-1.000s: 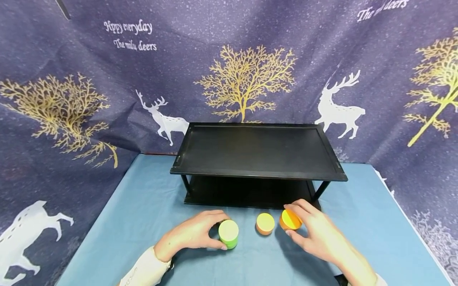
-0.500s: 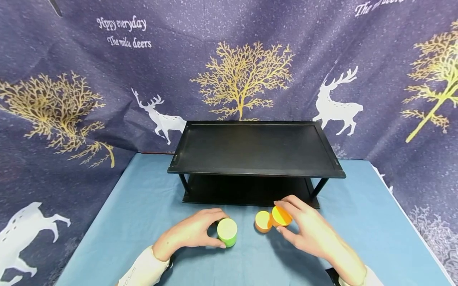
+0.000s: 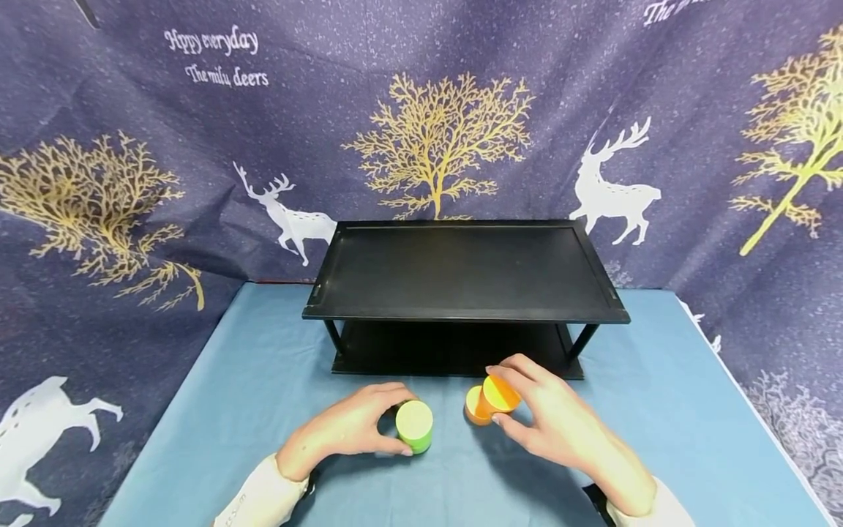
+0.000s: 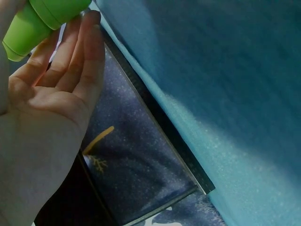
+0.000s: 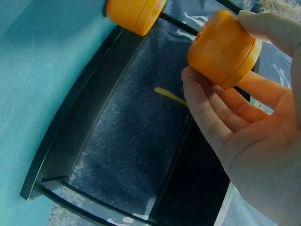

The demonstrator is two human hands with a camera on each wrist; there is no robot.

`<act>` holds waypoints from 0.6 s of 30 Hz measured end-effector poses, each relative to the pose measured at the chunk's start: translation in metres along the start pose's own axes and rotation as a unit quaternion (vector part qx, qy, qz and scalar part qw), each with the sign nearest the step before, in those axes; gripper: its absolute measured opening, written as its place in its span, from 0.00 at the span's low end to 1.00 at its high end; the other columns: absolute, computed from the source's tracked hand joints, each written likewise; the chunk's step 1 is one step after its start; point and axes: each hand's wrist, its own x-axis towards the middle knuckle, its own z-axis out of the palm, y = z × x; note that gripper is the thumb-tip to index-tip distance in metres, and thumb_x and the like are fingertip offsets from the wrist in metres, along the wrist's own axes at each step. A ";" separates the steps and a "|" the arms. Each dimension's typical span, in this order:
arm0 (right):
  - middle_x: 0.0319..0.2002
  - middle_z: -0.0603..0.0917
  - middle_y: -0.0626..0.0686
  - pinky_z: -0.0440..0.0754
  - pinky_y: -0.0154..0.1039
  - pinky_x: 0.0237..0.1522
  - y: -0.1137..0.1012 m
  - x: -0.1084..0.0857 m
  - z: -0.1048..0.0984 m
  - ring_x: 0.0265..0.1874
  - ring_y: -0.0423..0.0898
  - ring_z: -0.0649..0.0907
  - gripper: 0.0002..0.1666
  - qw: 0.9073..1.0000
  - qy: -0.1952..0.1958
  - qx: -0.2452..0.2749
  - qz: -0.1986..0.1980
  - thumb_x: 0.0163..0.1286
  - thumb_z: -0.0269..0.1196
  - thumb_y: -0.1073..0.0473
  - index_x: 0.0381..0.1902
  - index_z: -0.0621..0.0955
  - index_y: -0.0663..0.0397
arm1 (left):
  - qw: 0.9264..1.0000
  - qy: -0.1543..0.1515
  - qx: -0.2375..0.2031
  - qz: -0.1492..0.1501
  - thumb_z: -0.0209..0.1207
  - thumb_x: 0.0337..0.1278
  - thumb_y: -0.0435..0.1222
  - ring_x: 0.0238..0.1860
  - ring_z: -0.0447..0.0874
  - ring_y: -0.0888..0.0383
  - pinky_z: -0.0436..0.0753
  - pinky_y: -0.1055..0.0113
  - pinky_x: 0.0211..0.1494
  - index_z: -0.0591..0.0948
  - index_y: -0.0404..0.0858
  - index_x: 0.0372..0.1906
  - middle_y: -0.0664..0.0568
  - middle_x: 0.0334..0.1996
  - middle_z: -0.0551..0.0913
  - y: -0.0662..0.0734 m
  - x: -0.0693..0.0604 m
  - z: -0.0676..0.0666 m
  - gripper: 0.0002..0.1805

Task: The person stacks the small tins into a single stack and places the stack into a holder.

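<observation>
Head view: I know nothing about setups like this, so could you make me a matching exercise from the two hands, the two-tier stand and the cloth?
Column one
1. Left hand
2. Right hand
3. Two-tier stand
4. Cloth

Column two
A. Black, in front of the patterned backdrop
B. Holds an orange cylinder
C. Plain blue, spread out flat
D. Holds a green cylinder

Right pairs: 1-D, 2-B, 3-A, 4-C

Reads "Hppy everyday" (image 3: pixel 211 41) over "The milu deers" (image 3: pixel 227 75) on the backdrop (image 3: pixel 309 117), above the far left corner of the worktop (image 3: pixel 217 395); above the far right, a cropped "The" (image 3: pixel 661 12). Bears unreadable lettering on the left sleeve (image 3: pixel 263 492).
</observation>
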 end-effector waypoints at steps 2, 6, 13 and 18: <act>0.56 0.79 0.41 0.88 0.39 0.53 -0.001 0.001 0.001 0.47 0.35 0.82 0.35 1.000 0.003 0.000 -0.008 0.60 0.80 0.51 0.64 0.83 0.47 | 1.000 0.000 -0.001 0.002 0.80 0.51 0.55 0.52 0.80 0.70 0.82 0.65 0.62 0.81 0.56 0.61 0.71 0.51 0.81 0.000 0.000 0.000 0.32; 0.56 0.79 0.42 0.88 0.39 0.52 -0.003 0.002 0.003 0.47 0.36 0.82 0.34 1.000 0.012 0.001 -0.025 0.60 0.80 0.52 0.64 0.83 0.48 | 1.000 0.001 -0.003 0.008 0.80 0.51 0.55 0.51 0.80 0.70 0.82 0.66 0.62 0.81 0.56 0.61 0.71 0.51 0.81 0.001 0.000 0.000 0.32; 0.56 0.79 0.42 0.88 0.38 0.50 -0.010 0.009 0.005 0.47 0.37 0.82 0.34 0.999 0.025 0.014 -0.043 0.59 0.80 0.53 0.63 0.83 0.48 | 1.000 0.004 -0.003 0.011 0.80 0.51 0.54 0.51 0.80 0.70 0.82 0.67 0.62 0.81 0.57 0.60 0.71 0.51 0.81 0.000 0.001 0.000 0.31; 0.56 0.79 0.44 0.88 0.37 0.50 -0.017 0.015 0.007 0.47 0.37 0.82 0.34 0.997 0.028 0.026 -0.062 0.60 0.80 0.55 0.64 0.83 0.49 | 1.000 0.004 -0.005 0.013 0.80 0.51 0.55 0.51 0.80 0.70 0.82 0.67 0.61 0.81 0.57 0.60 0.71 0.51 0.81 -0.001 -0.001 0.000 0.31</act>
